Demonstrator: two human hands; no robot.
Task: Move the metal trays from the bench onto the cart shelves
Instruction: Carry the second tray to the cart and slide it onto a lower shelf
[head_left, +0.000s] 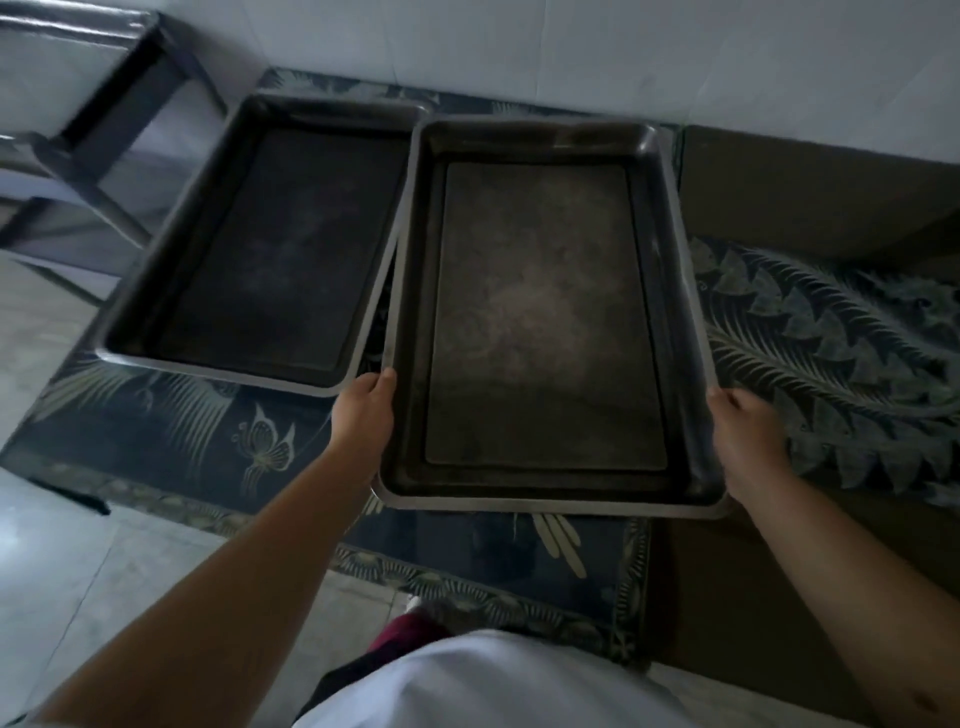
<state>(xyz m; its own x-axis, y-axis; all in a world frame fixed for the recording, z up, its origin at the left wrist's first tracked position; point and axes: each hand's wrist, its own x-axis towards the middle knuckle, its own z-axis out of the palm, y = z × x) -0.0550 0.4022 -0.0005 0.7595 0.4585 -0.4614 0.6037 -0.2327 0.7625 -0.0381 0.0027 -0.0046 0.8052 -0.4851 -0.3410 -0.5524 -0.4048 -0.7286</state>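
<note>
At the near end of the right-hand tray, we have both hands on. L hand (363, 415): closed on the left long rim near the near corner, thumb on top of the rim, fingers under & out of sight. R hand (748, 436): closed likewise on the right long rim, fingers curled beneath. Nothing else held.

Item 1, held tray (545, 322): metal, rectangular, dark and worn inside, empty. Long axis runs straight away from us, toward the wall (571, 47). Sits dead centre btwn the two hands, so neither arm is nearer; grip is even, at the near third. Its near end overhangs the bench edge; we can't tell if the far end rests on the bench or is already clear. Its left rim overlaps or touches the neighbour's right rim; which one, we can't tell.

Item 2, second tray (260, 249): same type, empty, lying on the bench just left of item 1, long axis skewed, far end leaning right. Closer to the L hand.

Count: trays 2, hands 2.

Support: bench covered w/ dark patterned cloth (831, 332), feather and butterfly print.

Beyond: dark frame w/ bars (104, 119) at far left, poss. the cart, not certain. Cart shelves otherwise not in view, so we judge the lift needs a turn away from the wall.
</note>
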